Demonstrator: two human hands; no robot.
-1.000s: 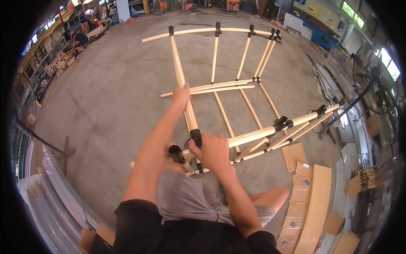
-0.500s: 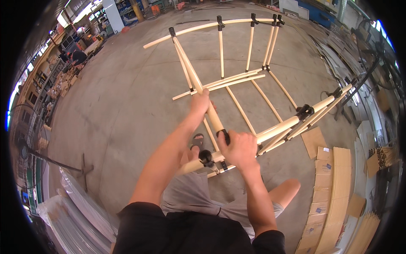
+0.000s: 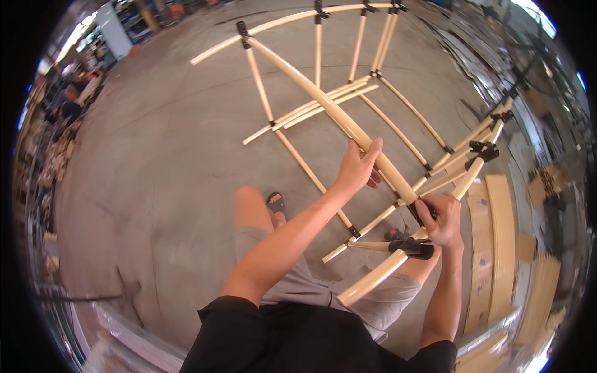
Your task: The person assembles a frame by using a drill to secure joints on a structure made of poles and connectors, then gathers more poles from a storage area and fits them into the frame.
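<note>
A frame of cream-coloured pipes joined by black connectors stands on the floor before me. One long cream pipe (image 3: 329,104) slopes from the frame's far top rail down toward my right. My left hand (image 3: 359,168) is cupped loosely round this pipe's lower half, thumb against it and fingers beneath. At the near end my right hand (image 3: 443,217) is closed round the black connector (image 3: 415,211), mostly hidden by the fingers. Closer to me, another black connector (image 3: 413,248) sits on the near rail (image 3: 373,276), whose free end reaches over my lap.
Loose-looking pipes (image 3: 333,107) lie across the frame's lower part. Flat cartons (image 3: 479,261) and bundled pipes (image 3: 500,242) lie on the right. Plastic-wrapped material (image 3: 124,354) is at lower left, near a dark metal stand (image 3: 127,292). Another person (image 3: 68,105) is at far left.
My view has turned and both hands now appear farther right. My left hand has slid down along the long pipe, closer to my right hand. The right hand stays at the near-end connector.
</note>
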